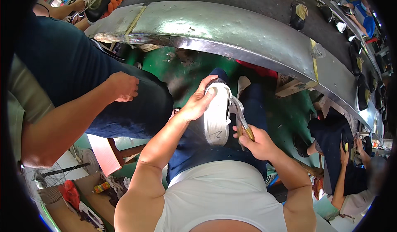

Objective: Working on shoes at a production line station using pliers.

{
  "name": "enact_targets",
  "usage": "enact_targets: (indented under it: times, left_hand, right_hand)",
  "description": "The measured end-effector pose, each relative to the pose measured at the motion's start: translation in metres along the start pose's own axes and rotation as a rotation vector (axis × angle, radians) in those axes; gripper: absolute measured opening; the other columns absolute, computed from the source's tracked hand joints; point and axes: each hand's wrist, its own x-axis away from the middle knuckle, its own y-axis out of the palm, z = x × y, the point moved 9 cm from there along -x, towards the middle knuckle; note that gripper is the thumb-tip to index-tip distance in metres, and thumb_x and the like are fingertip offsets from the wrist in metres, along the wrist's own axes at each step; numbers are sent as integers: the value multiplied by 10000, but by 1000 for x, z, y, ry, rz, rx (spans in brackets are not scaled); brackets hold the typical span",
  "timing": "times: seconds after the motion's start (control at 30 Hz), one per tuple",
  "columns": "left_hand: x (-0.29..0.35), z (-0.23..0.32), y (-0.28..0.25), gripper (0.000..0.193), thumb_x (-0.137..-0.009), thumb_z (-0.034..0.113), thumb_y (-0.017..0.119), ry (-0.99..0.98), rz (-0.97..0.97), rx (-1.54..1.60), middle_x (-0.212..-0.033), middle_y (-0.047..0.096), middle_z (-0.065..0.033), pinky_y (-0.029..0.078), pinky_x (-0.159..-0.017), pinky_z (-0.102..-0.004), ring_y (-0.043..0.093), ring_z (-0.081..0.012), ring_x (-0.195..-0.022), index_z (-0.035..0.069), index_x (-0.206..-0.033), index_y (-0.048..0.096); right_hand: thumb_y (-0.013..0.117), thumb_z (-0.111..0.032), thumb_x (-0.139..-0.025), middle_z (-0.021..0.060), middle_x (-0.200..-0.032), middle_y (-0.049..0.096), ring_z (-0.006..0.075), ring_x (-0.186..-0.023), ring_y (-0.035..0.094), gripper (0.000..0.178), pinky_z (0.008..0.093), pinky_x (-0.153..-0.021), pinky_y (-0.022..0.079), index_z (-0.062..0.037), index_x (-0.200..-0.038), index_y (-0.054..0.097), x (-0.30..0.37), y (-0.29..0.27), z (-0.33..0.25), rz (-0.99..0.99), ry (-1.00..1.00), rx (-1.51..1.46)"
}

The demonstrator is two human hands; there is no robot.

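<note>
Above my lap, my left hand (199, 101) is closed around the dark toe end of a shoe (216, 118), its thumb pressed on the white underside. The shoe is tilted with that pale bottom facing up, and a dark pen mark shows near its lower end. My right hand (258, 143) grips a pair of metal pincers (238, 112) by the brownish-yellow handles. The curved head of the pincers lies against the shoe's right edge; whether the jaws are biting on the material cannot be made out. Behind them a white, spoon-shaped piece (243, 83) shows over my dark trousers.
A metal-edged conveyor (186, 23) crosses in front, with several dark shoes (298, 14) on it. Close on my left sits a co-worker with a closed hand (123, 86). Another person (359, 157) works at the right. A wooden stool (104, 153) stands at lower left.
</note>
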Motion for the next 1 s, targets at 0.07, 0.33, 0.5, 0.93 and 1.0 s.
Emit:
enact_targets:
  times: [0.07,0.33,0.5,0.93,1.0]
  left_hand:
    - [5,0,-1,569,-1047,363,515,2,-3,1,-1297,541,-51,377,-1061,-314,498,-139,-1200,139,-1518,290]
    - [1,8,-5,552,-1061,362,475,12,-26,-169,-1341,510,-65,358,-1083,-328,461,-161,-1247,135,-1523,275]
    - [-2,-1,-4,546,-1064,391,452,-43,-28,-318,-1381,497,-127,331,-1110,-350,443,-217,-1295,120,-1510,293]
    - [-19,-18,-18,432,-1009,214,604,-35,96,-243,-1225,597,-103,435,-1011,-313,549,-175,-1141,69,-1398,483]
    - [-21,-26,-26,420,-1003,198,614,-2,119,-207,-1198,600,-88,435,-1005,-306,551,-166,-1124,71,-1386,497]
  right_hand:
    - [564,-160,-996,63,-955,663,131,-808,629,325,296,-707,513,27,-1262,552,-17,5,4,-21,27,-127]
    - [589,-174,-980,120,-1031,678,218,-847,683,355,308,-695,542,50,-1256,576,-36,4,-4,-249,225,-857]
    - [537,-180,-1002,94,-1019,668,170,-850,667,329,296,-701,531,52,-1235,560,-45,-11,-21,-121,119,-61]
    - [549,-156,-1012,70,-911,616,163,-753,631,235,333,-665,560,16,-1172,550,-64,-15,-5,-154,382,-296]
    - [529,-135,-1013,54,-836,619,138,-678,616,183,305,-624,536,10,-1120,560,-78,-21,12,-121,255,8]
